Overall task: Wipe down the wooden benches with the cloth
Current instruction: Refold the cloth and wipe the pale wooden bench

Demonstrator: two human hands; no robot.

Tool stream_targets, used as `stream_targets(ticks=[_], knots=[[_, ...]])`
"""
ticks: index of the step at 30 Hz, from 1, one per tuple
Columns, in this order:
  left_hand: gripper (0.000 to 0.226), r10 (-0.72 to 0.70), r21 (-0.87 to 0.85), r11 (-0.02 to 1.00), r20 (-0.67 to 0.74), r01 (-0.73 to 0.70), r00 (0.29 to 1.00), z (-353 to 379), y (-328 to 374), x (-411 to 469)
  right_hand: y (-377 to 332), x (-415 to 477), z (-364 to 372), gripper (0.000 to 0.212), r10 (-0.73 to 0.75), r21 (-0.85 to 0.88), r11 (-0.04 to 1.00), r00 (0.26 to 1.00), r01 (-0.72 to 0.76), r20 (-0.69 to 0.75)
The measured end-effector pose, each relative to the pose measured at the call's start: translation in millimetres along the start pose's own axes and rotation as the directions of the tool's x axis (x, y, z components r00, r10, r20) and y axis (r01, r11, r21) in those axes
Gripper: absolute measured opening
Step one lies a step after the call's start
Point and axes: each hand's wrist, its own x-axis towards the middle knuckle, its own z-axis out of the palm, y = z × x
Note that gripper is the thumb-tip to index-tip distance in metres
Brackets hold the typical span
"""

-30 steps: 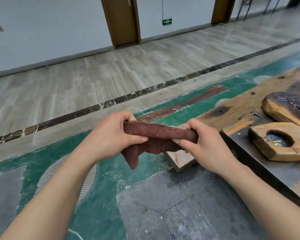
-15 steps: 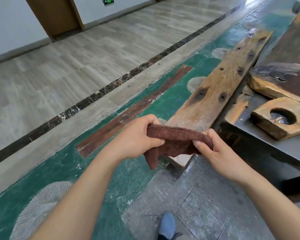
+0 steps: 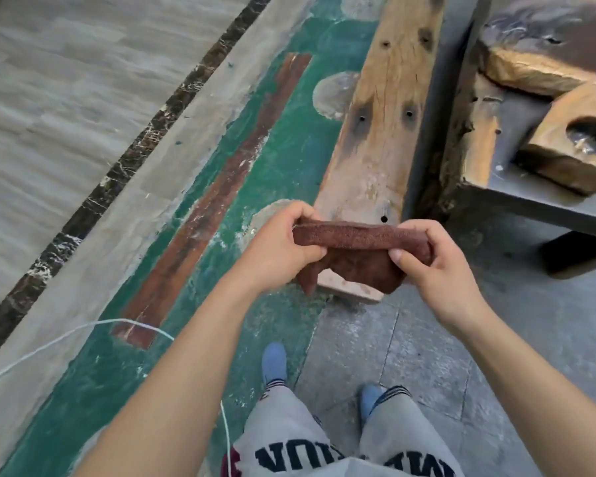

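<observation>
A dark red-brown cloth point(image 3: 358, 251) is folded into a band and stretched between my two hands. My left hand point(image 3: 276, 251) pinches its left end and my right hand point(image 3: 437, 270) pinches its right end. Both hands hover over the near end of a long weathered wooden bench point(image 3: 382, 132), a plank with dark bolt holes that runs away from me. The cloth hangs just above the plank's near end and hides part of it.
To the right stands a low grey table point(image 3: 537, 204) carrying rough wooden slabs point(image 3: 572, 156), one with a round hollow. Green and rust-red painted floor point(image 3: 283, 160) lies left of the bench. My blue shoes point(image 3: 274, 361) stand on grey tiles. A white cord point(image 3: 66, 335) trails at lower left.
The view has tilted down and moved closer to the bench, so my legs and shoes now show. My hands still hold the cloth taut, now over the plank's near end.
</observation>
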Motion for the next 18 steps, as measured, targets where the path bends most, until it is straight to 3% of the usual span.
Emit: stream_targets(ticks=[5, 12, 15, 18], knots=[[0.039, -0.01, -0.165, 0.986, 0.083, 0.024, 0.996, 9, -75, 71, 62, 46, 28, 0.043, 0.003, -0.074, 0.997, 0.953, -0.027, -0.302], [0.034, -0.087, -0.367, 0.922, 0.107, 0.12, 0.99, 87, -224, 166, 226, 98, 31, 0.044, -0.053, -0.23, 0.972, 0.901, -0.052, -0.431], [0.026, -0.087, -0.325, 0.938, 0.122, 0.122, 0.989, 127, -283, 195, 302, 108, 27, 0.038, -0.066, -0.239, 0.969, 0.867, -0.062, -0.493], [0.018, -0.034, -0.127, 0.99, 0.161, 0.055, 0.986, 158, -325, 222, 359, 119, 24, 0.038, -0.093, -0.276, 0.959, 0.846, -0.065, -0.525]])
